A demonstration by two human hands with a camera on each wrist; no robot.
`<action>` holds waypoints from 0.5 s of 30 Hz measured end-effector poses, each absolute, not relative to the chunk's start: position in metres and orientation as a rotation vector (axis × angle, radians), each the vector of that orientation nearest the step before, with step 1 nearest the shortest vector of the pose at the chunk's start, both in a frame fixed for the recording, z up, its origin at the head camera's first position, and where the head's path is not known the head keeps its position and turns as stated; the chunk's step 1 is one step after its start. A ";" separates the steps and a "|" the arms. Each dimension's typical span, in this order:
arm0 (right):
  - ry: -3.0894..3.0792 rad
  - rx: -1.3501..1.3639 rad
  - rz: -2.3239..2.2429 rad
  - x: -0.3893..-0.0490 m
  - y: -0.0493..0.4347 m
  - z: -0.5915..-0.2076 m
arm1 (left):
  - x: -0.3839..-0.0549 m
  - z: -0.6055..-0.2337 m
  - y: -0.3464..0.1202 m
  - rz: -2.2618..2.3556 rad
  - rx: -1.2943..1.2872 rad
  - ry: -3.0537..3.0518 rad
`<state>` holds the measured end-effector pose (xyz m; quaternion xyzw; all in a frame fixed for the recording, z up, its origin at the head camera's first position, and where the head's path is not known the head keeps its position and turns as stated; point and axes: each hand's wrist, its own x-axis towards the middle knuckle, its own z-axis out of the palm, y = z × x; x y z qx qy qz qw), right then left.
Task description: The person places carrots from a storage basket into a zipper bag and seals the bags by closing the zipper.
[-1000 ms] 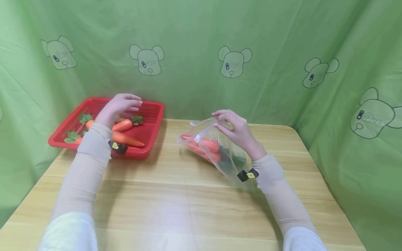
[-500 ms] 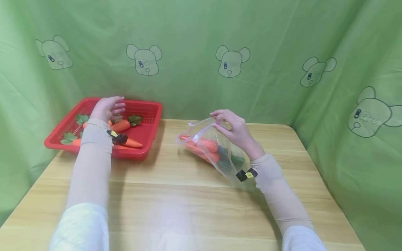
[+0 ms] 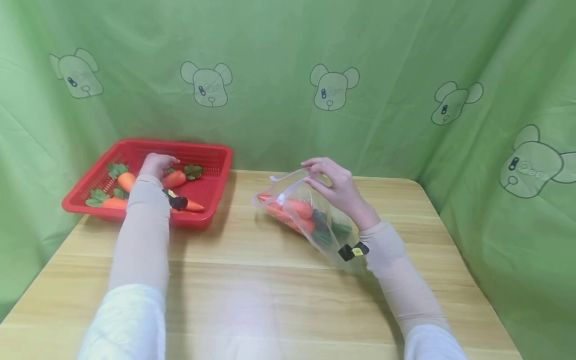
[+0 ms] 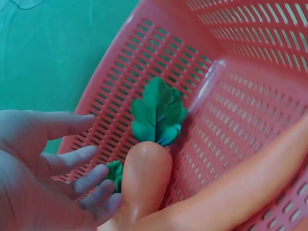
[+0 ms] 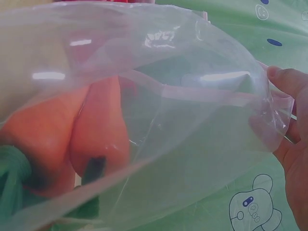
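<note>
In the head view, my left hand (image 3: 156, 165) is down inside the red plastic basket (image 3: 219, 187), above the carrots. The left wrist view shows its fingers spread and loosely bent beside an upright-lying carrot (image 4: 147, 175) with a green leafy top (image 4: 156, 113); nothing is held. My right hand (image 3: 335, 186) pinches the upper edge of a clear slider zip bag (image 5: 207, 120), keeping its mouth raised and apart. Inside the bag lie orange carrots (image 3: 299, 207) with dark green tops, their tips towards the mouth.
Several carrots lie in the basket, among them an orange one (image 3: 127, 181) at the left and a redder one (image 3: 174, 179). Basket and bag stand on a wooden table (image 3: 252, 300). A green curtain (image 3: 270, 120) with bear-head prints hangs behind and at the sides.
My left hand has moved left over the basket, then lowered into it among the carrots. My right hand and the zip bag have stayed in place.
</note>
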<state>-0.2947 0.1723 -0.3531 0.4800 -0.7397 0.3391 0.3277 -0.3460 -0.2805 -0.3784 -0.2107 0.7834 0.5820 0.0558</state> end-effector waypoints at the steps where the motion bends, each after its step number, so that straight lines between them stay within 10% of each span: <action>1: -1.934 1.256 0.892 -0.294 0.172 -0.353 | -0.348 -0.380 -0.281 1.685 -0.626 2.444; 15: -1.938 1.254 0.892 -0.292 0.170 -0.351 | -0.368 -0.384 -0.291 0.758 -0.273 2.627</action>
